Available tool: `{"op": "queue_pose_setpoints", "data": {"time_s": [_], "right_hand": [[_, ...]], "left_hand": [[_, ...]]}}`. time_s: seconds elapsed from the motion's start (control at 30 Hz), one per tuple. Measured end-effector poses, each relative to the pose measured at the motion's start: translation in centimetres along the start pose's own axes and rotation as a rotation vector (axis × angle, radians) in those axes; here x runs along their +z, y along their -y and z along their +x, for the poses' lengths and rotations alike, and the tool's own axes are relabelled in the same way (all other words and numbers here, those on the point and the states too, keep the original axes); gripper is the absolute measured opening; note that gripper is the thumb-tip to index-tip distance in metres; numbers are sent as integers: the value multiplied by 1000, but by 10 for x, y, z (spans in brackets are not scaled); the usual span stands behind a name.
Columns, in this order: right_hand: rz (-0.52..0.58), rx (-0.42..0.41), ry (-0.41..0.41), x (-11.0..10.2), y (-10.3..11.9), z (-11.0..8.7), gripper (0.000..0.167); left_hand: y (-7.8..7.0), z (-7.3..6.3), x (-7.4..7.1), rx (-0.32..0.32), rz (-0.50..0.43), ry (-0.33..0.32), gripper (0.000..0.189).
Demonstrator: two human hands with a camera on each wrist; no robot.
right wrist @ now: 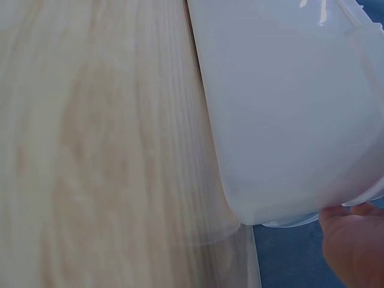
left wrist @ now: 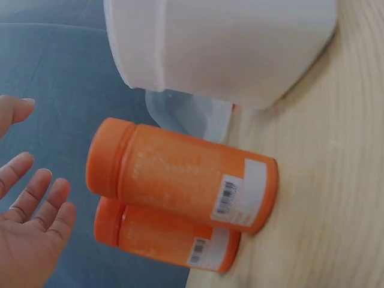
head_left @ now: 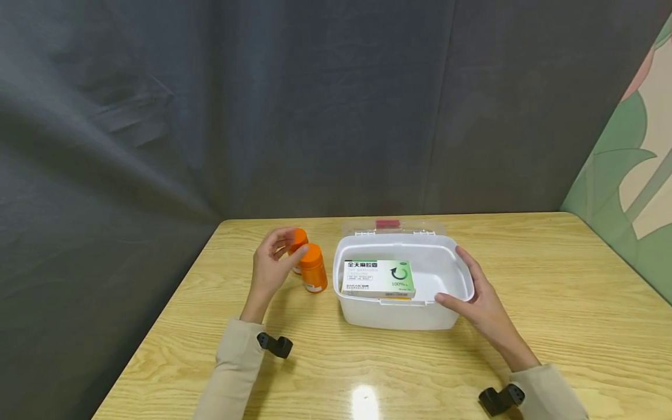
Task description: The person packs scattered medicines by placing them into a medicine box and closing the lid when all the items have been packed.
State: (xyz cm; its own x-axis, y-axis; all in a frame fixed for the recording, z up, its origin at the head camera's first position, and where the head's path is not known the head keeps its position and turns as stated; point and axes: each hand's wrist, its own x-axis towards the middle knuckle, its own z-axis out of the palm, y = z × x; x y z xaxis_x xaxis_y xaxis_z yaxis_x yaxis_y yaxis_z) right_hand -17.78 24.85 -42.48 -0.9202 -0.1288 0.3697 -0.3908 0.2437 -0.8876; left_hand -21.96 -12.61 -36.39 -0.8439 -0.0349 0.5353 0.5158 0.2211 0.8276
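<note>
Two orange bottles with screw caps stand upright side by side left of the box. My left hand (head_left: 269,269) (left wrist: 33,231) is at cap height beside them, fingers spread and loosely bent. In the left wrist view a gap shows between its fingertips and the front bottle (head_left: 314,273) (left wrist: 174,174); the back bottle (head_left: 299,237) (left wrist: 159,237) is partly hidden. My right hand (head_left: 485,303) (right wrist: 355,243) holds the right end of a white plastic box (head_left: 399,316) (right wrist: 288,120), thumb on the front rim and fingers round the side. A green-and-white medicine carton (head_left: 378,277) lies inside at the left.
The box's transparent lid (head_left: 420,225) is folded back behind it, with a red latch (head_left: 387,224). Some yellow shows under the carton near the front rim. A dark curtain (head_left: 325,111) hangs behind the wooden table (head_left: 325,361). A patterned panel (head_left: 630,163) stands at right.
</note>
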Motion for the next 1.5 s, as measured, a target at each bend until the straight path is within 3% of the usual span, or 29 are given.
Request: {"op": "queue_pose_setpoints", "data": {"time_s": [0.27, 0.47, 0.6, 0.83, 1.1, 1.5], "right_hand": [[15, -15, 2, 0, 0, 0, 93], [-1, -5, 1, -1, 0, 0, 94], [6, -10, 1, -1, 0, 0, 94], [-1, -10, -1, -1, -1, 0, 94], [5, -10, 0, -1, -2, 1, 94], [14, -16, 2, 0, -1, 0, 93]], "left_hand": [[34, -2, -2, -64, 59, 0, 53], [41, -5, 0, -83, 164, 38, 56], [44, -6, 2, -86, 172, 50, 54], [12, -14, 7, -67, 106, 102, 49], [51, -9, 10, -66, 15, 144, 49], [58, -9, 19, -88, 1, 46, 41]]}}
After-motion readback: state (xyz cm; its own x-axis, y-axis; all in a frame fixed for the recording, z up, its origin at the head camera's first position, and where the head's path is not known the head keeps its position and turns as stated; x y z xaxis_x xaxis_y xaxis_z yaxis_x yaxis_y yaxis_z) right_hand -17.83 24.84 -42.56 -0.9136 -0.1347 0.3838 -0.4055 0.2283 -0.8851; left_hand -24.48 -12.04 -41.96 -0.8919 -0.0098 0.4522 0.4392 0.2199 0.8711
